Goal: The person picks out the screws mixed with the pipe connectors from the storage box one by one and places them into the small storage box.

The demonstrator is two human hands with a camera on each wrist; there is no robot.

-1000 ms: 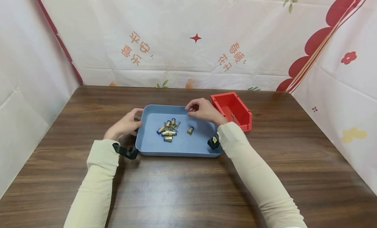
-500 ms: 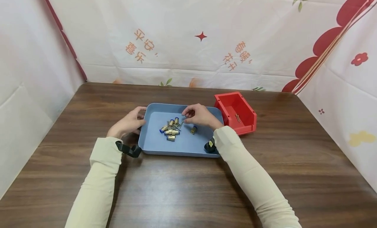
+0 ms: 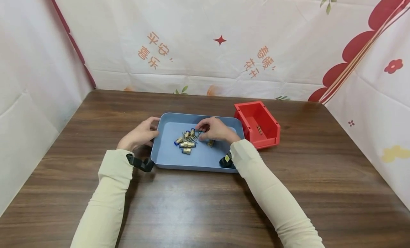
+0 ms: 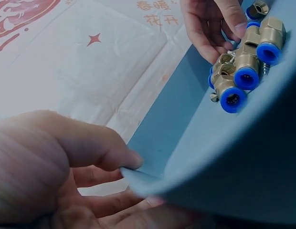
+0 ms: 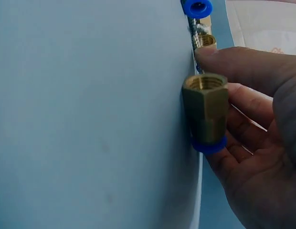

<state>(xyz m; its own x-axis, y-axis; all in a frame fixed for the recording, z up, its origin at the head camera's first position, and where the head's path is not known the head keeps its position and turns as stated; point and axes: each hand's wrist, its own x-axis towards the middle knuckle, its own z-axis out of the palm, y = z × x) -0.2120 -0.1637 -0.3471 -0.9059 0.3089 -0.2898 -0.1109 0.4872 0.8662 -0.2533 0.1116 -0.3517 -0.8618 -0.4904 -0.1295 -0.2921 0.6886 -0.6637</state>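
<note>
My left hand [image 3: 138,136] grips the left rim of a blue tray [image 3: 192,166]; in the left wrist view its thumb lies on the rim with fingers outside and below. Several brass pneumatic fittings with blue collars [image 4: 235,98] lie in a heap with silvery screws [image 3: 193,139] in the tray. At the heap's right edge is my right hand [image 3: 216,130], thumb and fingers curved around a screw [image 3: 198,135]; I cannot tell whether they pinch it. A separate brass fitting [image 5: 205,112] lies right beside that hand, partly covered by it in the head view.
A red bin [image 3: 272,141] stands against the tray's right side, with a few screws [image 3: 259,130] inside. Both stand on a dark wooden table [image 3: 179,205]. Patterned white cloth [image 3: 192,34] hangs behind and at the sides.
My right hand has come from over the tray's far right part left and down to the edge of the heap. My left hand keeps its grip on the rim. The head view has shifted slightly.
</note>
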